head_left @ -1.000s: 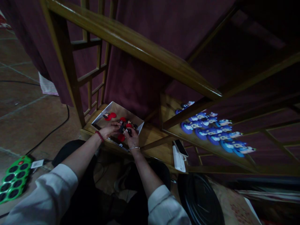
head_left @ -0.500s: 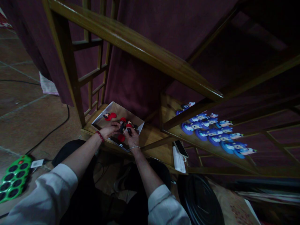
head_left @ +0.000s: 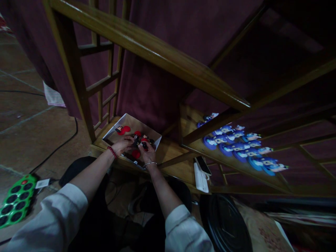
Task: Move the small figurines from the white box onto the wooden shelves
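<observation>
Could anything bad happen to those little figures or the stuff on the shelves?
Maybe! The dark figure between the left hand and right hand could slip and bump the red pieces in the box. The phone sits near the edge of the lower shelf, so a knock might send it off. The blue and purple figures are crowded together, so nudging one could topple others.

Small red and black figurines point(head_left: 144, 140) cluster in an open box point(head_left: 139, 126), one lying apart
</observation>
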Motion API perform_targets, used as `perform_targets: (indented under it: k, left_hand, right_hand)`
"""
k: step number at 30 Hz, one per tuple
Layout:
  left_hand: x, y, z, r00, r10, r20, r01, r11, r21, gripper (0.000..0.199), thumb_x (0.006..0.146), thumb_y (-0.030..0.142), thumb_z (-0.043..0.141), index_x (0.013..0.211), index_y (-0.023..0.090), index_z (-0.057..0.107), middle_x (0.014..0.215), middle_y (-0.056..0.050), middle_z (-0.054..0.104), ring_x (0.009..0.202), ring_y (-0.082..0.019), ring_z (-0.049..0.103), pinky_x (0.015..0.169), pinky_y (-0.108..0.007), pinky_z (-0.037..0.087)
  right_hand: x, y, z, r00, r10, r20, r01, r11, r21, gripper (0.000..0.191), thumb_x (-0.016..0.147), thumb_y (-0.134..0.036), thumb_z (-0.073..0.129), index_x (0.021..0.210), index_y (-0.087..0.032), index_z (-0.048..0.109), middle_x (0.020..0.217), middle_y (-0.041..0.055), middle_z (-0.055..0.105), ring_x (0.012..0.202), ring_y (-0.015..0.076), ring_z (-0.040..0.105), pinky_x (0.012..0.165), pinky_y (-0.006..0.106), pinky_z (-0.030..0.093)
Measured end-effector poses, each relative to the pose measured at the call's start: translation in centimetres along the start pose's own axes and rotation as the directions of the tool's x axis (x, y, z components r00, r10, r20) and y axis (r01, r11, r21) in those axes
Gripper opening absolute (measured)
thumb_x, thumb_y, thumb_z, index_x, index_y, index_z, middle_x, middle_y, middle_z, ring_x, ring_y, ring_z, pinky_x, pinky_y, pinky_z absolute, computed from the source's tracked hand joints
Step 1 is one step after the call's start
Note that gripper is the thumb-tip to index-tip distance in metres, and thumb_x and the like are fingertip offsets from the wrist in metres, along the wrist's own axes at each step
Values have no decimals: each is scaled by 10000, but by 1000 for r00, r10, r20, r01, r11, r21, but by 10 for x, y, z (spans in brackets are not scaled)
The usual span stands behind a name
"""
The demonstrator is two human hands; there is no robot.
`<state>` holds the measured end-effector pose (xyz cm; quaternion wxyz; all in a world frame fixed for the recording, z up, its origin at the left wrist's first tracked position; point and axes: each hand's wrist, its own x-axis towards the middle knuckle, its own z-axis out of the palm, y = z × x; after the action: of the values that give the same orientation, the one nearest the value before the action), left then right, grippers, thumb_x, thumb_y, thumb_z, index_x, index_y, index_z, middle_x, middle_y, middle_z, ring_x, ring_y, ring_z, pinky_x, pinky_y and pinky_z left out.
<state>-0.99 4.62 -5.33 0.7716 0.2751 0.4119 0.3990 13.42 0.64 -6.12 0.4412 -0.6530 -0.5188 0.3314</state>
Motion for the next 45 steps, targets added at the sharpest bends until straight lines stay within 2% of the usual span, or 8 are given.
perform_targets:
  k: [10, 15, 20, 25, 30, 34, 38, 45]
  left_hand:
    - [2, 3, 17, 996, -55, -71, 55, 998, -7, 108, 692, 57, 560, 686, 145, 498, 633, 7, 573, 577, -110, 580, 621, -312, 524]
    - [2, 3, 17, 990, -97, -104, 100, 995, 21, 101, 681, 81, 598, 710, 144, 524, 642, -9, 594, 591, -121, 590, 606, -278, 513]
    - [4, 1, 12, 992, -62, -112, 64, 998, 8, 112, 664, 61, 606, 684, 134, 523, 650, -21, 598, 627, -127, 597, 609, -261, 514]
    - [7, 0, 13, 990, -76, -123, 76, 997, -6, 100, 688, 49, 570, 686, 135, 518, 651, -14, 591, 630, -119, 589, 619, -269, 521]
    - [9, -2, 15, 994, -69, -84, 68, 998, -10, 128, 654, 88, 630, 673, 140, 515, 656, -4, 587, 657, -120, 588, 643, -283, 523]
    - [7, -1, 14, 996, -78, -51, 77, 997, -22, 147, 636, 98, 655, 670, 136, 517, 665, -10, 588, 655, -126, 591, 656, -306, 524]
    - [5, 1, 13, 992, -90, -85, 89, 996, -16, 123, 659, 66, 619, 671, 129, 514, 642, -11, 581, 635, -126, 588, 655, -319, 526]
    - [5, 3, 25, 988, -74, -135, 72, 997, -24, 134, 675, 36, 580, 644, 137, 498, 672, -10, 571, 648, -123, 578, 653, -326, 525]
  right_hand:
    - [6, -8, -9, 998, 57, -20, -58, 998, -37, 342, 656, -411, 592, 943, -231, 634, 869, 1, 659, 797, 163, 591, 765, 290, 461]
    - [6, -6, -8, 998, 61, -31, -62, 997, -34, 347, 640, -430, 602, 918, -227, 644, 861, 3, 657, 779, 161, 592, 750, 284, 467]
    - [6, 0, -3, 998, 43, -40, -44, 999, -27, 318, 636, -439, 603, 885, -248, 653, 805, -18, 658, 727, 148, 588, 708, 271, 475]
    - [7, -2, -5, 997, 37, -66, -43, 996, -83, 323, 639, -432, 602, 893, -239, 654, 837, -1, 644, 771, 155, 582, 741, 275, 460]
    - [8, -4, -12, 994, 61, -96, -74, 988, -137, 334, 623, -451, 610, 886, -249, 654, 861, -3, 627, 789, 157, 573, 737, 277, 453]
    - [7, -4, -12, 996, 53, -71, -62, 989, -136, 316, 633, -445, 603, 882, -258, 655, 832, -11, 629, 783, 154, 567, 744, 274, 444]
    - [6, -6, -9, 997, 37, -69, -46, 990, -134, 293, 632, -424, 608, 864, -254, 663, 819, -5, 627, 769, 155, 567, 738, 272, 446]
    - [6, -11, -16, 992, 98, -83, -108, 986, -128, 330, 624, -430, 613, 891, -241, 656, 834, 2, 632, 782, 167, 574, 741, 291, 451]
